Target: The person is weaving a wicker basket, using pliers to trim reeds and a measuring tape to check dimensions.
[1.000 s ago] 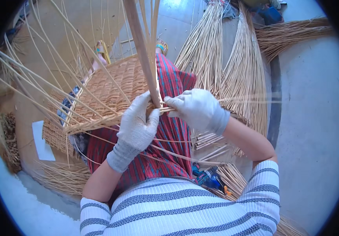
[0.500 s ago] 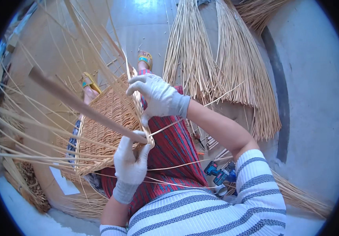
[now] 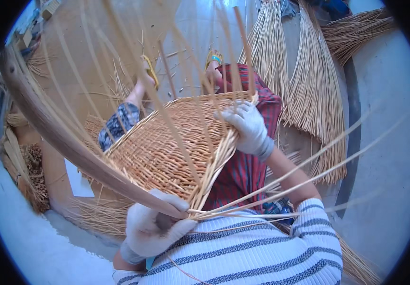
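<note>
A partly woven wicker basket lies tilted across my lap, its flat base facing up and long blurred rods standing from its edges. My gloved left hand is closed around the near corner, at the foot of a thick bent wooden stick. The stick rises from that corner to the upper left. My gloved right hand grips the basket's right edge, fingers on the woven base and thumb hidden. Several loose willow rods fan out to the right from the near corner.
Big bundles of rods lie on the floor at the right, with a darker bundle beyond. A white sheet lies on the floor at the left. My feet in yellow sandals are on the far side.
The basket has turned and come nearer, its base now facing up more. My left hand has moved down with the corner; my right hand has shifted right and down onto the edge.
</note>
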Motion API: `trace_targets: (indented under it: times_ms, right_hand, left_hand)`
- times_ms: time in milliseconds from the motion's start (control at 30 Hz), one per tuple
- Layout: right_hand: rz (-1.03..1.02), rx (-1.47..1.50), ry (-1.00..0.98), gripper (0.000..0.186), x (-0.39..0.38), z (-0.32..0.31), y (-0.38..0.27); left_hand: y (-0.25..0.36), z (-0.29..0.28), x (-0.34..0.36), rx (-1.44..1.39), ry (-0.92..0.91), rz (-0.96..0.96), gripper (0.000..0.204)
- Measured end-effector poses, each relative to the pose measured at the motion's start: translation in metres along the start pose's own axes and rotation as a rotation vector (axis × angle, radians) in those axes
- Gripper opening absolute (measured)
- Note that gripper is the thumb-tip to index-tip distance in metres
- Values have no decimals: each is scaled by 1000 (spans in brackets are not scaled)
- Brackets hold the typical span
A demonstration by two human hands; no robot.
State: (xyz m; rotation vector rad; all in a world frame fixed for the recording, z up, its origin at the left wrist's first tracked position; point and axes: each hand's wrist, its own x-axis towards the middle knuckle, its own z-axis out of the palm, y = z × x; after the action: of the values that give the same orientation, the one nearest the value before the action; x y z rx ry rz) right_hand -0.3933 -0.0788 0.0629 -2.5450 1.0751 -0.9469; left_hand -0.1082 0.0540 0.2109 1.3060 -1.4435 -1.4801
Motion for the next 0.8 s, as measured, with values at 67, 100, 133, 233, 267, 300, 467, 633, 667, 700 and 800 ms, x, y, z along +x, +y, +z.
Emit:
trace_targets:
  times_ms: [67,100,133,233,267,300,467,633,667,700,800]
  right_hand:
    - [-51,-43,22,52,-15,-5,-10]
    - [-61,-70,63,51,-26,-8,-17]
    - [-29,-92,-6,51,-36,-10,-27]
    - [147,-303,86,49,-52,0,-44]
    - [121,-287,78,49,-50,10,-49]
    - [174,-334,53,51,-42,23,-51]
    - [350,-297,-89,54,10,59,-89]
    - [-12,-162,132,28,12,45,-141]
    - [34,-175,52,28,12,47,-142]
    - [159,-217,47,25,13,50,-137]
    - [337,-162,-83,23,29,69,-123]
  left_hand:
    - [0,-5,-18,8,28,51,26]
    - [-1,-9,-19,28,13,75,26]
    - [-6,-15,-21,50,15,98,26]
    - [-32,-33,-2,213,124,59,23]
    - [-46,-45,7,90,131,19,24]
    - [-62,-59,22,88,127,45,23]
    - [-142,-110,61,-318,163,-108,23]
    - [-180,-119,58,-283,189,-50,23]
    - [-184,-119,58,-275,190,-12,23]
    - [-187,-117,57,-327,189,-33,24]
    - [-194,-113,57,-383,184,-63,24]
